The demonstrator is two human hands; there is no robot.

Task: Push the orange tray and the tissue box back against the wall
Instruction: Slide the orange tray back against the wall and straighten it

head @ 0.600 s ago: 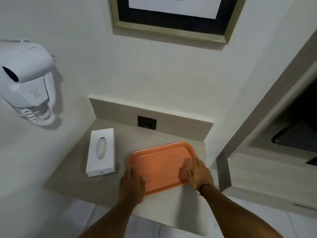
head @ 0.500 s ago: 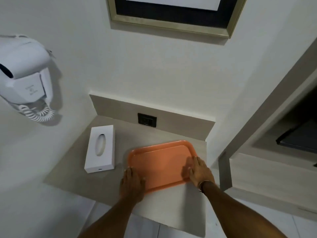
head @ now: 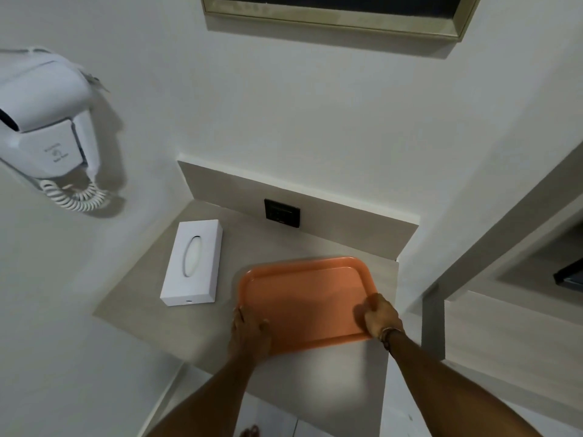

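Orange tray (head: pixel 309 298): our left hand (head: pixel 249 331) presses with flat fingers at 7 o'clock, right hand (head: pixel 380 315) curls over its 4 o'clock rim; uneven pushing may swing it into the tissue box (head: pixel 192 263).

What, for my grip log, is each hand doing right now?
Left hand: open, fingers flat on the near left corner of the orange tray.
Right hand: curled, gripping the tray's right rim.

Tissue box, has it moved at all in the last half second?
No. The tissue box keeps its place down-left of the wall outlet, still short of the back wall; only the camera view has shifted.
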